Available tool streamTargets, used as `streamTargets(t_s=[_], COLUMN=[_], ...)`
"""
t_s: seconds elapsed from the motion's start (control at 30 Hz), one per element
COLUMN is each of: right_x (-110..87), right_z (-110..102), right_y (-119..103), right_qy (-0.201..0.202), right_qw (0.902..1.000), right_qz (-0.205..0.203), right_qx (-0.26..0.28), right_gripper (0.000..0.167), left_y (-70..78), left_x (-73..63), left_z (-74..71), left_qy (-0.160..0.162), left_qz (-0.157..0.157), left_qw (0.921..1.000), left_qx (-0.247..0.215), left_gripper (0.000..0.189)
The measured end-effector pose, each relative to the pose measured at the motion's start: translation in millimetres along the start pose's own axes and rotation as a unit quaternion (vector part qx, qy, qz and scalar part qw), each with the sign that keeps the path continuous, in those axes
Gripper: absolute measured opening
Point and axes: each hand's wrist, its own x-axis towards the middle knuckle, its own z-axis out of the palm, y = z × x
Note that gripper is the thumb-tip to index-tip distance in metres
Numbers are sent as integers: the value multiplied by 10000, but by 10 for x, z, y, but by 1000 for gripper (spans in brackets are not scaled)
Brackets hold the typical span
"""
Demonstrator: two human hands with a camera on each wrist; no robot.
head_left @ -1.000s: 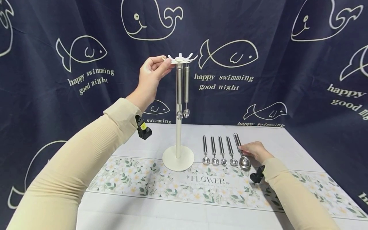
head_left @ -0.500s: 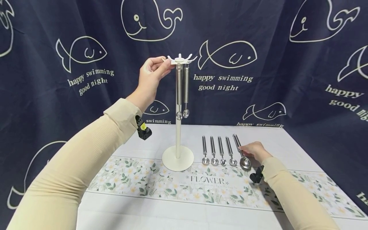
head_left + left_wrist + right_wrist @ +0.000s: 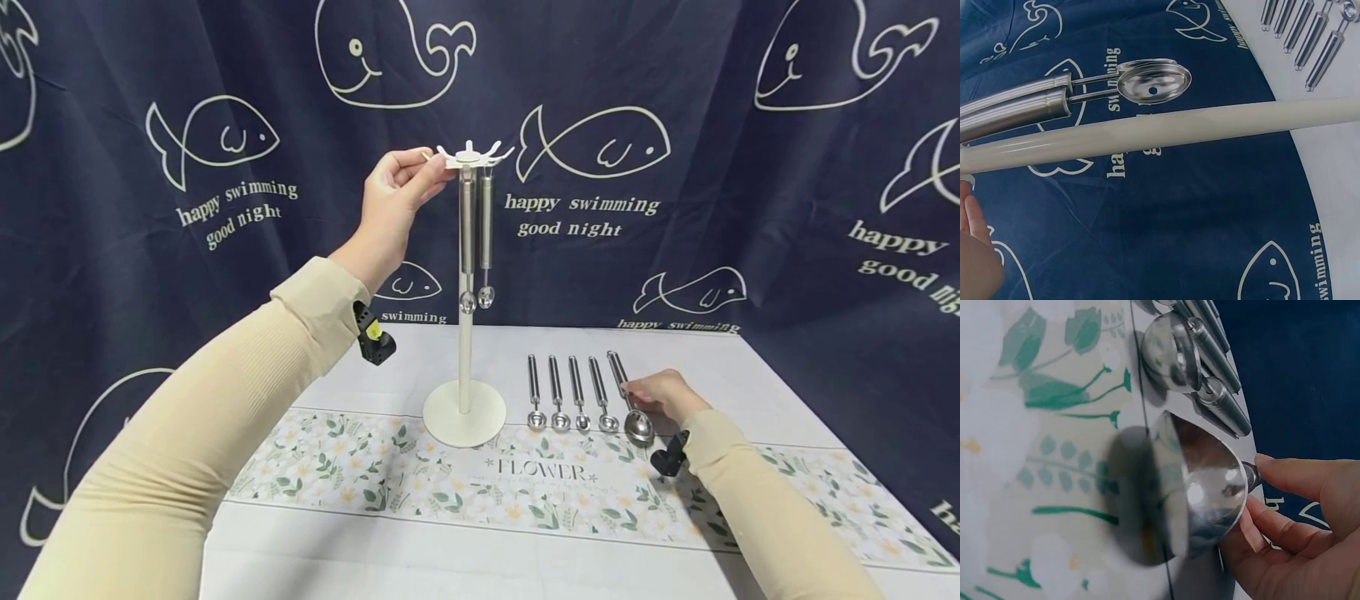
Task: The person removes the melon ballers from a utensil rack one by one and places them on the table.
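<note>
A cream stand (image 3: 465, 358) with a round base and a ring of hooks on top stands upright on the table. My left hand (image 3: 393, 196) pinches one of its hooks at the left between thumb and fingers. Two steel melon ballers (image 3: 468, 225) hang from the front hooks; their holed bowl (image 3: 1154, 84) shows in the left wrist view. At the right, my right hand (image 3: 666, 392) pinches the handle of the large steel scoop (image 3: 639, 426). Its round bowl (image 3: 1213, 481) fills the middle of the right wrist view, close over the table runner.
Several smaller steel melon ballers (image 3: 577, 387) lie in a row between the stand and the large scoop, handles pointing away. A floral runner (image 3: 337, 475) crosses the white table (image 3: 450, 550). Behind it hangs a dark blue curtain (image 3: 585, 50) with fish drawings.
Both hands keep their places, the left at the hook and the right at the large scoop. The view shifts very slightly; otherwise nothing visibly moves.
</note>
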Motion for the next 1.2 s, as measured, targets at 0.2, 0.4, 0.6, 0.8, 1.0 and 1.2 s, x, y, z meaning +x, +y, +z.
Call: streamTargets(t_s=[0.2,0.4,0.6,0.8,1.0,1.2], right_x=[-61,-103,-191,-195,-260,-81], right_z=[-69,-95,-102,-91,-59,15], right_y=[-39,-81,-173,-339,-537,-547], right_qy=[-188,-91,-202,-300,-488,-922], right_qw=[9994,9993,9962,9934,9890,9794], right_qz=[-38,30,-247,-549,-744,-1121], right_qx=[288,360,813,956,1179,1406], right_gripper=[35,49,45,28,16,17], left_y=[20,28,-2,7,65,65], left_x=[-4,-16,-38,-32,-35,-37], left_z=[3,-11,-19,-56,-35,-9], left_qy=[-70,-93,-71,-52,-31,23], left_qz=[0,-16,28,252,336,267], left_qw=[10000,9998,9998,9992,9983,9984], left_qx=[33,171,169,321,486,494], left_gripper=[15,21,20,19,17,16])
